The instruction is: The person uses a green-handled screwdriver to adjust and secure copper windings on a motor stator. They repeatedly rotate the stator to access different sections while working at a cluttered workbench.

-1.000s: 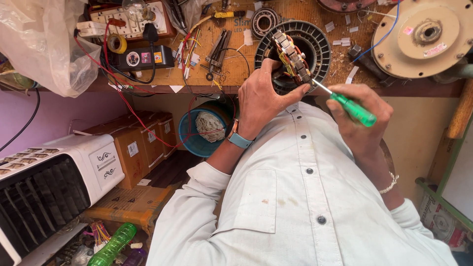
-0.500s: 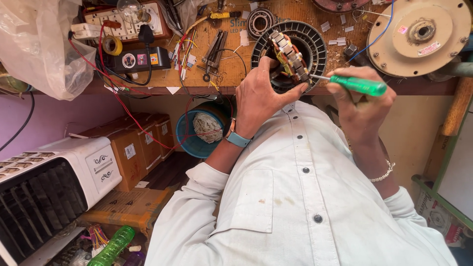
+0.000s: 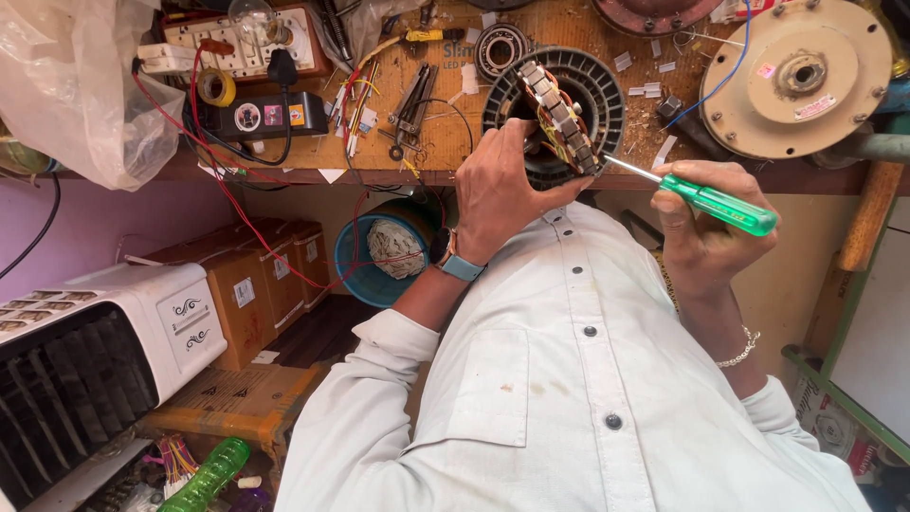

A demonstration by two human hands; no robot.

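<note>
My left hand [image 3: 502,190], with a blue-strapped watch on the wrist, grips a wound motor stator [image 3: 559,118] tilted on edge. The stator stands in a black ribbed round motor housing [image 3: 592,81] at the front edge of the wooden bench [image 3: 445,142]. My right hand [image 3: 706,237] holds a screwdriver with a clear green handle [image 3: 720,204]. Its metal tip touches the lower right side of the stator. A thin bracelet sits on my right wrist.
On the bench lie a cream round motor cover [image 3: 796,76], a bearing [image 3: 500,43], pliers [image 3: 414,95], a black tester box [image 3: 261,116], a switchboard with a bulb [image 3: 242,38] and loose wires. Below are a blue bucket [image 3: 379,261], cardboard boxes [image 3: 251,289], a white cooler [image 3: 95,351] and a green bottle [image 3: 204,479].
The screwdriver handle swung up to level, then dropped back down to the right, its tip staying at the stator. My left hand keeps its hold on the stator.
</note>
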